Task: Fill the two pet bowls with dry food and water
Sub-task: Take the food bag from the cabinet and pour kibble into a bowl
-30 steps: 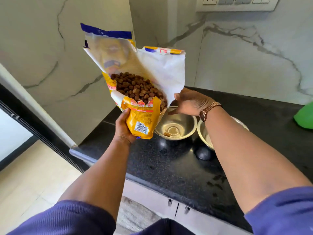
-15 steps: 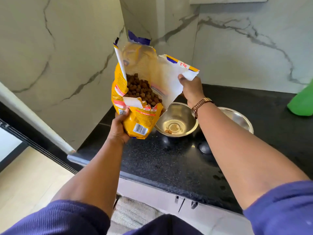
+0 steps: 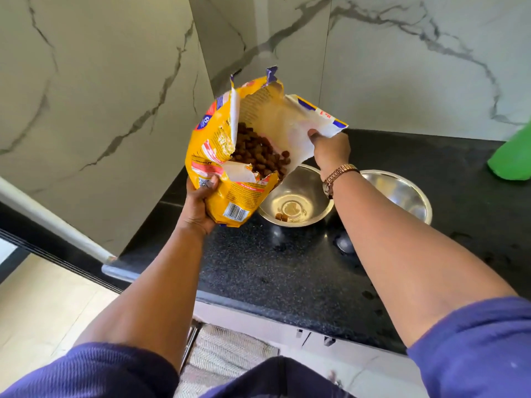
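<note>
Two steel bowls stand side by side on the black table [image 3: 287, 271], toward its far edge. The left bowl [image 3: 298, 193] holds two or three brown pellets [image 3: 281, 216] at its bottom; the right bowl [image 3: 402, 193] is partly hidden behind the right forearm, and what it holds cannot be told.

One yellow food bag [image 3: 230, 173], torn open at the top, is held in the air and tilted to the right, its torn mouth just above the left rim of the left bowl. A heap of brown kibble [image 3: 258, 153] lies inside the opening.

The left hand [image 3: 201, 202] grips the bag's bottom from below, fingers curled round its lower left corner, just left of the left bowl. The right hand [image 3: 330, 150] pinches the white inner flap of the bag at its upper right, above the far rim of the left bowl. A watch [image 3: 336, 176] with a metal band sits on the right wrist.

One green object [image 3: 511, 159] rests at the far right of the table, cut off by the picture's edge. Marble walls [image 3: 402, 67] rise behind and to the left.
</note>
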